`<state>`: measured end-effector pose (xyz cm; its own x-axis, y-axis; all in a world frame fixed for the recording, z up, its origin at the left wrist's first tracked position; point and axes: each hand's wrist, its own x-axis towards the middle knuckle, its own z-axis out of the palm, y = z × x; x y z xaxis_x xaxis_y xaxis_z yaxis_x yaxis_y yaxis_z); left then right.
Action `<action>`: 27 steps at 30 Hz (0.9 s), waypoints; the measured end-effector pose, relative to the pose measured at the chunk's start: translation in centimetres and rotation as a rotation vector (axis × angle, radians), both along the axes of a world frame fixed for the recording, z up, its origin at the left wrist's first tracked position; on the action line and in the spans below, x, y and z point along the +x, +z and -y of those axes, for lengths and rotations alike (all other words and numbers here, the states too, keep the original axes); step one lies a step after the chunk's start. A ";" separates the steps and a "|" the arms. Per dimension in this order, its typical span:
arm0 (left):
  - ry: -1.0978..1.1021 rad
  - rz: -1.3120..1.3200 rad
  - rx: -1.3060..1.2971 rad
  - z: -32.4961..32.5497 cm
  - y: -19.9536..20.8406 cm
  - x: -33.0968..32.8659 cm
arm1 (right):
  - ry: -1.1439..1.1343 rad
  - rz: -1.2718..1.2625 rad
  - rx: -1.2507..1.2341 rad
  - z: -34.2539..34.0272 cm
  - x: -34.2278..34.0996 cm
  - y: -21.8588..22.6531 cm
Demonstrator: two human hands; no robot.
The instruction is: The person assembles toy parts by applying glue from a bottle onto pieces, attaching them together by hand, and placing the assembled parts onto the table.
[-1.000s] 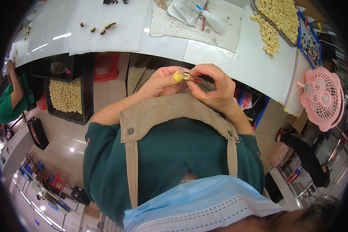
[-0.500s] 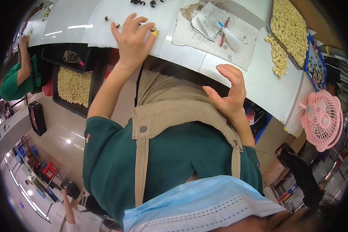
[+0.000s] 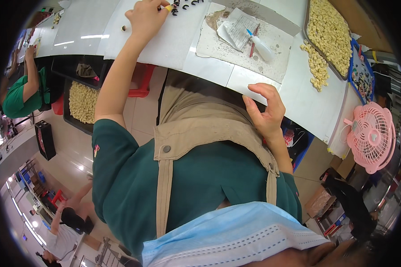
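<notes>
My left hand (image 3: 147, 20) reaches over the white table (image 3: 165, 49) at the far edge of the view. Its fingers are bent in beside a group of small dark curved pieces (image 3: 186, 6). A bright yellow bit (image 3: 168, 8) shows at its thumb tip; whether it is a cover or a held piece I cannot tell. The fingertips are partly hidden. One small dark and pale piece (image 3: 123, 28) lies to the left of that hand. My right hand (image 3: 269, 111) hovers at the table's near edge, thumb and forefinger apart, holding nothing.
A stained board (image 3: 209, 44) bears folded paper (image 3: 240, 31), a white squeeze bottle (image 3: 263, 49) and a thin red stick (image 3: 252, 49). Pale yellow pieces (image 3: 327, 31) fill a tray at right, some spilled beside it. A pink fan (image 3: 370, 138) stands at the table's right end.
My left hand has moved farther away across the table to the dark pieces, its spread fingers now drawn in. My right hand stays nearly where it was, still apart from anything.
</notes>
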<state>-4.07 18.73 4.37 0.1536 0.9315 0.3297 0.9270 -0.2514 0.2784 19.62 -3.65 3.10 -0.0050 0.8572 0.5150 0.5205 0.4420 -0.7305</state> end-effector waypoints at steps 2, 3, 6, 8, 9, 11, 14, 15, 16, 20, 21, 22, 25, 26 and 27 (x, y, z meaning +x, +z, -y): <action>-0.044 -0.062 -0.100 0.4 1.4 2.1 | -0.027 0.004 -0.011 0.1 0.1 -0.4; -0.059 -0.131 -0.197 0.7 2.1 2.7 | -0.033 -0.011 -0.023 0.1 0.2 -0.4; -0.105 -0.118 -0.211 0.5 1.4 2.3 | -0.035 -0.028 -0.041 0.3 0.5 -0.3; -0.168 -0.061 -0.146 -0.6 -2.1 0.1 | -0.022 -0.031 -0.044 0.3 0.6 -0.2; -0.237 -0.003 -0.082 -1.0 -3.5 -0.8 | -0.021 -0.035 -0.040 0.2 0.5 -0.3; -0.274 0.019 -0.046 -0.8 -3.9 -1.2 | -0.029 -0.038 -0.040 0.1 0.6 -0.4; -0.345 0.218 0.004 0.0 -3.9 -1.3 | -0.040 -0.037 -0.071 -0.1 0.8 -0.6; -0.373 0.393 0.017 0.4 -3.8 -1.2 | -0.059 -0.010 -0.058 -0.5 1.1 -0.4; -0.381 0.396 0.013 1.3 -3.5 -0.9 | -0.081 0.017 -0.047 -0.7 1.5 -0.2; -0.327 1.133 -0.561 6.4 -2.2 0.6 | -0.353 0.098 -0.008 -4.0 3.3 -0.6; -0.328 1.208 -0.679 7.8 -2.3 1.0 | -0.363 0.103 -0.011 -4.9 3.6 -0.8; -0.358 1.284 -0.780 9.2 -2.7 1.6 | -0.408 0.154 0.003 -5.8 4.0 -1.0; -0.337 1.503 -1.005 13.6 -3.0 3.5 | -0.432 0.297 -0.026 -7.3 4.4 -2.1; -0.337 1.520 -1.012 14.6 -3.6 3.9 | -0.416 0.383 -0.067 -7.4 4.4 -2.4; -0.337 1.537 -1.019 15.4 -3.9 4.2 | -0.420 0.387 -0.070 -7.4 4.4 -2.6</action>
<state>0.10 3.29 0.47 0.4960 0.8317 -0.2496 -0.2931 0.4309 0.8535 24.05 3.79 0.53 0.1668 0.8583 0.4852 0.8760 0.0968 -0.4724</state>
